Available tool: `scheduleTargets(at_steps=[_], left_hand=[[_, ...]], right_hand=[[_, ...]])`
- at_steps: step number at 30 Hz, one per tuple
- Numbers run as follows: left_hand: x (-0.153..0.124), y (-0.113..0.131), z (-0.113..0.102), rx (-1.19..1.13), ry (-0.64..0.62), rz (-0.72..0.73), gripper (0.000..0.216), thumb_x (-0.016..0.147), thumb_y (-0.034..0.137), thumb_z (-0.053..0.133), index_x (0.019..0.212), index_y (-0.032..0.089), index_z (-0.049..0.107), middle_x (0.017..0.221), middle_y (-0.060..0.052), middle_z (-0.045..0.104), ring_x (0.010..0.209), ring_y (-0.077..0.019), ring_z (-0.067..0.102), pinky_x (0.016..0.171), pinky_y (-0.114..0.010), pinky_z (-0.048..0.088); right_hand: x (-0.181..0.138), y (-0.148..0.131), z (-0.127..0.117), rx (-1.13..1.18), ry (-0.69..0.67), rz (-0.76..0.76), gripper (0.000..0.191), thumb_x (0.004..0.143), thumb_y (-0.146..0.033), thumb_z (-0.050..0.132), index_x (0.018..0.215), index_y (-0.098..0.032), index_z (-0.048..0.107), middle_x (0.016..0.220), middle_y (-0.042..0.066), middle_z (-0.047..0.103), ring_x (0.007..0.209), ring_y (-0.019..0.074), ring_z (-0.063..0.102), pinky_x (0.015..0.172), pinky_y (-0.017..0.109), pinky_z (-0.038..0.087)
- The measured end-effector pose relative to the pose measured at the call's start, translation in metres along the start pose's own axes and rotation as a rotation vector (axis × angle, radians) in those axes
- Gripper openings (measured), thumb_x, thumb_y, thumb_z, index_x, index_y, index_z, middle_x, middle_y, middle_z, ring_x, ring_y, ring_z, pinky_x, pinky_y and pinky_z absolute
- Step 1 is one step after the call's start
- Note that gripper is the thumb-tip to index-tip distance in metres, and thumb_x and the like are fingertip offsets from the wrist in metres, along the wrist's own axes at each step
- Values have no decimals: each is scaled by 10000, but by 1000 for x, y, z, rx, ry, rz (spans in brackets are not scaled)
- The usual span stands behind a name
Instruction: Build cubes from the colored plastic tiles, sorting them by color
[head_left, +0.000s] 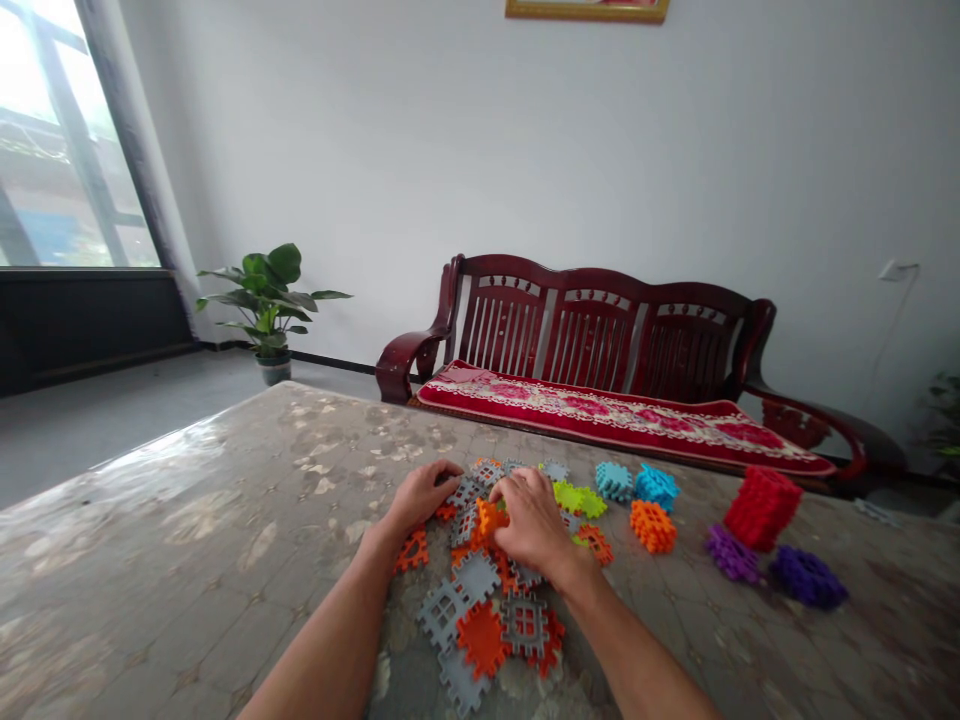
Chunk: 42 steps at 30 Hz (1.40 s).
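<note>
A loose pile of grey and orange interlocking plastic tiles with notched edges lies between my hands; several have window-like cutouts, such as a grey tile point(525, 622). My right hand point(531, 520) curls over the middle of the pile, its thumb and fingers closed on an orange tile point(491, 520). At the pile's far left side, my left hand point(426, 495) has its fingers bent together against the grey tiles; what is between them is hidden. An orange tile point(412, 550) lies just below my left wrist. Lime green tiles point(577, 498) lie beyond my right hand.
Stacked tiles stand to the right: teal point(613, 481), blue point(657, 487), orange point(652, 527), a tall red stack point(763, 508), purple point(733, 553) and dark violet point(808, 577). A patterned cloth covers the table point(187, 540). Behind it are a wooden bench point(585, 330) and a potted plant point(274, 300).
</note>
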<state>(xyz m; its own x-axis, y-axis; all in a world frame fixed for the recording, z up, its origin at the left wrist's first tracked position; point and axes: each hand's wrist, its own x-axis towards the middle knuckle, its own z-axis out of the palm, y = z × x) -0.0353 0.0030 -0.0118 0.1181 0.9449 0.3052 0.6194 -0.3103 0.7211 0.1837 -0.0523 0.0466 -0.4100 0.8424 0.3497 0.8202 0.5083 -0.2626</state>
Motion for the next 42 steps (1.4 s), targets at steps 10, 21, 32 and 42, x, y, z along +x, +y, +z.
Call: scheduleTargets(at_steps=[10, 21, 32, 42], left_hand=[[2, -4, 1, -13, -16, -34, 261, 778, 343, 550, 937, 216, 714, 860, -6, 742, 813, -187, 667, 750, -262, 497], [1, 4, -4, -33, -41, -50, 280, 774, 390, 547, 928, 220, 707, 895, -7, 749, 835, -198, 672, 809, -277, 498], [1, 3, -4, -81, -40, -66, 305, 752, 429, 562, 916, 217, 707, 872, -14, 749, 836, -216, 672, 822, -303, 511], [1, 4, -4, -40, -55, -55, 300, 777, 404, 539, 938, 207, 699, 896, -17, 749, 851, -208, 673, 835, -298, 500]], right_hand=[[-12, 45, -12, 478, 216, 278, 223, 820, -263, 490, 957, -244, 666, 970, 20, 726, 909, 190, 652, 830, 310, 468], [-50, 130, -20, 292, 423, 285, 410, 778, -199, 421, 1087, -213, 692, 1115, 76, 700, 1085, 224, 608, 993, 415, 447], [-64, 105, -12, -122, 135, 467, 510, 814, -250, 522, 1318, -172, 538, 1320, 104, 588, 1225, 259, 515, 1045, 359, 368], [-59, 102, -13, -173, 59, 538, 502, 815, -239, 496, 1313, -179, 526, 1211, 121, 637, 1153, 257, 560, 960, 330, 402]])
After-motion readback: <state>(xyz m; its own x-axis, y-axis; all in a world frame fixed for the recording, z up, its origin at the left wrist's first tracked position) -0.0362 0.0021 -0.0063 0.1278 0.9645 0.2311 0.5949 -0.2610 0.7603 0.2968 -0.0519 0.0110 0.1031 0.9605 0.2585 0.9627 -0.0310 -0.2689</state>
